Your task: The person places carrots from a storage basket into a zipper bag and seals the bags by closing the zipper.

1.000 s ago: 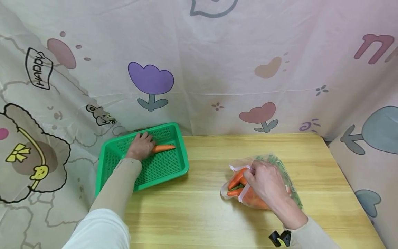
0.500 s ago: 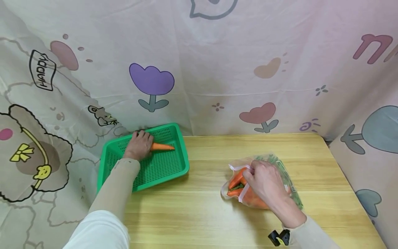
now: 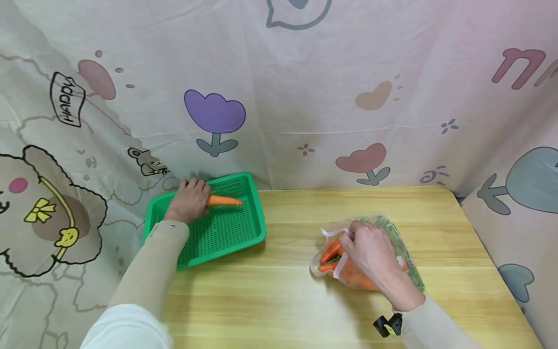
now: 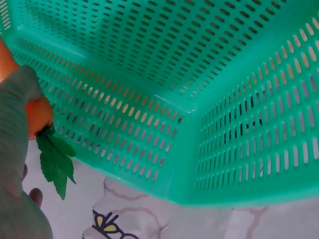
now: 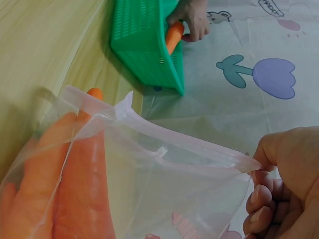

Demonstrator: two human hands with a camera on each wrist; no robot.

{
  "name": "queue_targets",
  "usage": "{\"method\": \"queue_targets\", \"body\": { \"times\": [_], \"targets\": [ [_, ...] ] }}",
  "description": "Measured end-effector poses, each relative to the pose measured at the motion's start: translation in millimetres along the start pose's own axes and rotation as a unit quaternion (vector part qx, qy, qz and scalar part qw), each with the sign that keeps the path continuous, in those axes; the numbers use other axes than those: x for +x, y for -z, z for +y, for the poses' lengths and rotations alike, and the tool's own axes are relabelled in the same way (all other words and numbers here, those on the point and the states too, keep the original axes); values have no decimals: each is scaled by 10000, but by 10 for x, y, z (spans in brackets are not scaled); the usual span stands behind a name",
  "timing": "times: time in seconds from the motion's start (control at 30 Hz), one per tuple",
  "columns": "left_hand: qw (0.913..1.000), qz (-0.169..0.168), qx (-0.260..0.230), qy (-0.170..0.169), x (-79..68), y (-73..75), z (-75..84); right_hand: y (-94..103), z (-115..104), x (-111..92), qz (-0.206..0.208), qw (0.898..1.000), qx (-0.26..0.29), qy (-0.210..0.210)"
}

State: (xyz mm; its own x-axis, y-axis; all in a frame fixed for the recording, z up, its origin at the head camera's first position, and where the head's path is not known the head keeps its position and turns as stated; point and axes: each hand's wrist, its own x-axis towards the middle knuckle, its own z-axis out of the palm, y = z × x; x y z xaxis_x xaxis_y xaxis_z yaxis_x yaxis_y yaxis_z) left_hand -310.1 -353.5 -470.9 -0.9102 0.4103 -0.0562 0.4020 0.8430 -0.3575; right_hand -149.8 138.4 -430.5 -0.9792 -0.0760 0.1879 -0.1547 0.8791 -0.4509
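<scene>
My left hand (image 3: 189,198) grips a carrot (image 3: 224,200) at the green basket (image 3: 258,208). In the left wrist view the thumb lies across the carrot (image 4: 39,115), whose green leaves (image 4: 56,162) hang below the hand. Its pointed end faces right in the head view. At the right of the table my right hand (image 3: 370,249) pinches the edge of a clear zip bag (image 5: 194,179) between thumb and finger, holding the mouth apart. Several carrots (image 5: 84,184) lie inside the bag, which carries a green print (image 3: 398,237).
A wooden table (image 3: 279,300) carries both the basket and the bag, with a gap between them. Behind and at the sides hangs a patterned cloth (image 3: 296,97). A small black device (image 3: 388,325) is worn at the right wrist.
My left hand has moved slightly left and up in the head view, taking the carrot with it. The right hand keeps its pinch on the bag and has barely moved.
</scene>
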Motion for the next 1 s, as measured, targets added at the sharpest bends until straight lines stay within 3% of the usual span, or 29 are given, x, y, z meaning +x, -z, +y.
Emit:
{"method": "queue_targets", "body": {
  "times": [0.2,0.47,0.8,1.0],
  "targets": [
    [9997,220,-128,-2,-97,107,19,-3,-15,24,-102,9999,44,-74],
    [9974,431,-551,158,-155,289,199,-13,-32,27,-96,9999,112,-52],
    [9954,723,-608,142,-278,636,402,-1,-22,33,50,9998,-44,165],
    [9956,771,-538,35,-391,930,646,4,-12,33,141,9991,-153,362]
  ]
}}
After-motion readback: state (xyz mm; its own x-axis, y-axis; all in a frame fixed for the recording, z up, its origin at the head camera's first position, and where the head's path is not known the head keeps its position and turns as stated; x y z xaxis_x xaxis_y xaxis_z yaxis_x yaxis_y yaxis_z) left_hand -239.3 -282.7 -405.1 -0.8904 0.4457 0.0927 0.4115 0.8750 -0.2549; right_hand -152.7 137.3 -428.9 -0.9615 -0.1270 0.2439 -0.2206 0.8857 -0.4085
